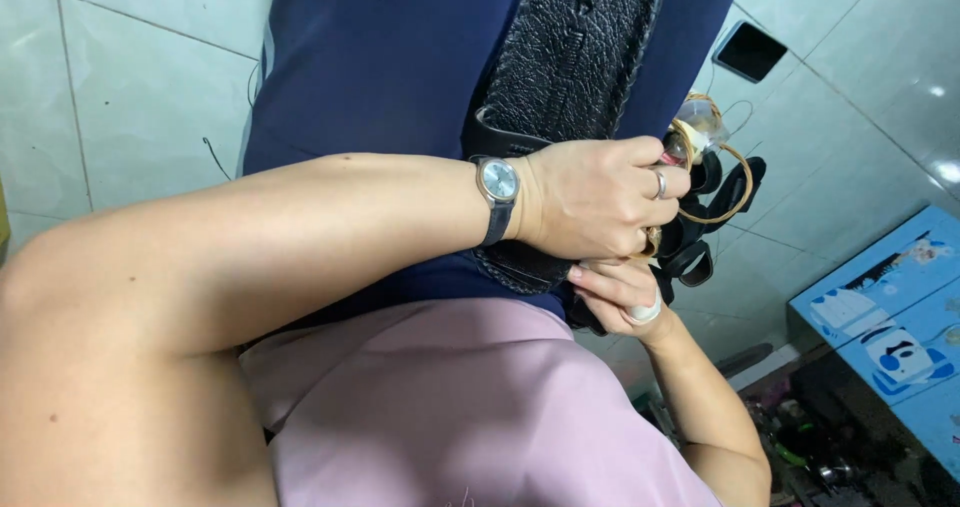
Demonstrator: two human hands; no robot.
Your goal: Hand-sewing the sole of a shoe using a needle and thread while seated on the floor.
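1. Left hand (600,199), with a watch (497,189) on the wrist and a ring on one finger, lies curled over the near end of the sandal (575,57). Its fingers are pressed together and bent around the black straps (700,237) at the sandal's right edge; the fingertips are hidden, so just what they pinch cannot be told.

2. Right hand (625,292) sits under the left hand, touching the sandal's near end from below. One finger wears a white wrap. Its fingers curl up toward the straps; whether they grip anything cannot be told, since the left hand covers them.

3. Sandal: black, with a textured sole turned up to the camera, resting on the lap over dark blue trousers (380,67). Its long axis runs from the hands away toward the knees, leaning slightly right. Both hands are at the same end, the left on top and the right beneath.

4. Straps stick out to the right of the sandal, just beyond the left knuckles. Gold rings (725,182) and a small clear piece lie against them, touching the left fingers.

5. Further right of the sandal, well apart, a dark flat device (750,52) lies on the tiled floor (130,77), and a blue box (890,317) stands at the frame's right edge.

6. Nearer than the sandal, pink cloth (450,397) covers the person's middle.
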